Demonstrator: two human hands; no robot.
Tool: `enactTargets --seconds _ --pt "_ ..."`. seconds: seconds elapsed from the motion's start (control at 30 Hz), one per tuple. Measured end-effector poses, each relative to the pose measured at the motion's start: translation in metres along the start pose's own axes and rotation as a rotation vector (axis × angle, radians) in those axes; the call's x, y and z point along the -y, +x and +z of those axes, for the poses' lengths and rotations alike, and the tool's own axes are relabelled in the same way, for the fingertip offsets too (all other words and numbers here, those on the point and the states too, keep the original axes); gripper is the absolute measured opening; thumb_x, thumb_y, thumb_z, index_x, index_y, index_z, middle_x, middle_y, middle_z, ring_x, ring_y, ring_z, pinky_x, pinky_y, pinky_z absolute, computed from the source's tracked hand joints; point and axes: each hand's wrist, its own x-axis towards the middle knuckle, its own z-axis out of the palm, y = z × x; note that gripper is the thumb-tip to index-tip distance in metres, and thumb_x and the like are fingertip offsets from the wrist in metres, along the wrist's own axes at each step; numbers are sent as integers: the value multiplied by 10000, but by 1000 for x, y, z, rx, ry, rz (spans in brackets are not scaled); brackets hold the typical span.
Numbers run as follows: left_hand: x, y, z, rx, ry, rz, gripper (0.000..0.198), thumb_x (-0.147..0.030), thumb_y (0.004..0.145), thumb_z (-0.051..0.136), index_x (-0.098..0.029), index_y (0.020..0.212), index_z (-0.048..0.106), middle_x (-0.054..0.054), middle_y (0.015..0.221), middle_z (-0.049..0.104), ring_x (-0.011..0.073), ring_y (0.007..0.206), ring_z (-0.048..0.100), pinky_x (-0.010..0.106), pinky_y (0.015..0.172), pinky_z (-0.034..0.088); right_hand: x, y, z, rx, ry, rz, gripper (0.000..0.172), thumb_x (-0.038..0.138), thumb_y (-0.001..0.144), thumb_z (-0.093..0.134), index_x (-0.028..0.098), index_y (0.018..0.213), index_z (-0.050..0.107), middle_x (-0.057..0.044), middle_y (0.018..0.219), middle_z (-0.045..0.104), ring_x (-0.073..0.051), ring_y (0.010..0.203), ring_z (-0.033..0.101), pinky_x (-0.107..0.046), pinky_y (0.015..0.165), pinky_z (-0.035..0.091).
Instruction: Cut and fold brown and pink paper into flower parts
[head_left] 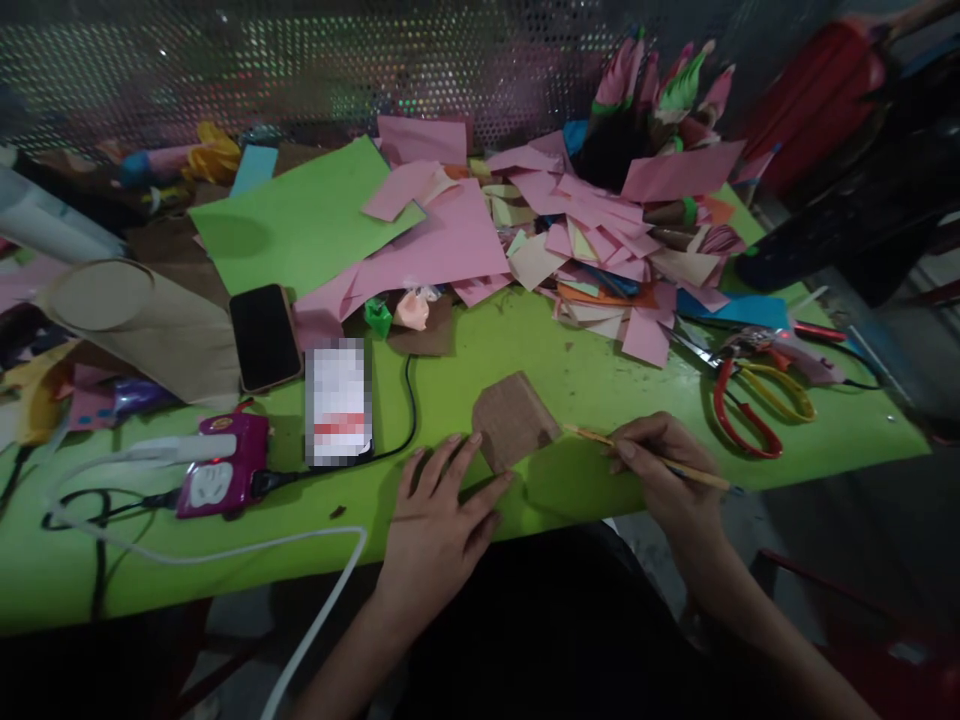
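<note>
Near the desk's front edge lies a brown piece. The left hand, fingers spread, grasping nothing, meets its border, apparently steadying it; the right hand pinches a thin stick pen-like, probably for control.

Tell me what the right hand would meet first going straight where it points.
Probably the brown paper: the right hand points toward it, and the tip of the held stick looks almost at its edge. Whether they touch is unclear.
</note>
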Motion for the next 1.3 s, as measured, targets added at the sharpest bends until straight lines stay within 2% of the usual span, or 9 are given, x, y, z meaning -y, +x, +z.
enactTargets --seconds 0.13,0.3,0.43,0.53,0.63,0.73,0.93,1.17,1.3 --pt "-1 -1 0 -18 -16 -24 375 -288 899 608 -322 1272 627 61 1473 515 310 1348 458 580 1103 355 -1 10 -5 -4 54 -71 86 317 853 671 239 874 641 -10 757 686 -155 595 596 -297 557 479" --pt "-1 5 -2 -38 -29 -29 408 -234 898 580 -256 1306 583 101 1440 533 297 1290 504 542 1069 402 5 42 -6 80 -220 -359 98 299 868 665 257 953 690 -32 882 715 -194 760 659 -326 670 520" --pt "1 32 -7 17 18 -73 527 -296 899 596 -189 1400 474 135 1376 577 314 1257 519 515 1033 429 12 71 -6 182 -441 -548 133 279 931 579 277 1015 683 -32 912 718 -203 814 684 -327 709 529" --pt "1 59 -12 66 46 -140 578 -367 898 613 -161 1412 445 150 1362 580 326 1245 520 508 1015 429 14 87 -9 266 -659 -654 254 255 956 512 280 1167 652 -68 1073 722 -253 972 683 -388 804 532" --pt "1 82 -16 141 80 -196 630 -358 858 679 -132 1401 453 167 1314 596 338 1190 553 492 975 443 6 99 -15 291 -874 -702 412 167 939 460 267 1319 584 -93 1247 685 -290 1100 649 -458 899 507" --pt "1 96 -19 209 94 -218 609 -347 829 722 -128 1353 503 175 1255 611 352 1156 577 477 938 453 -8 106 -19 261 -994 -689 530 88 899 420 247 1391 536 -109 1312 655 -297 1127 637 -465 911 505" --pt "3 107 -20 280 -10 -248 482 -360 800 755 -124 1188 597 172 1154 663 352 1084 617 457 899 453 -14 104 -19 198 -990 -708 612 43 856 397 269 1415 504 -83 1430 570 -311 1211 593 -508 954 481" --pt "3 104 -17 214 -4 -194 279 -282 819 702 -159 1055 618 130 1182 622 313 1128 569 422 914 440 -2 99 -7 237 -761 -763 368 232 974 409 245 1279 616 -90 1278 680 -276 1154 636 -470 943 508" --pt "4 103 -13 191 -152 -186 248 -139 780 632 -176 1024 621 110 1073 676 308 1048 617 415 886 449 1 94 -4 290 -687 -784 315 276 973 433 255 1204 645 -85 1242 699 -278 1098 663 -468 897 532"
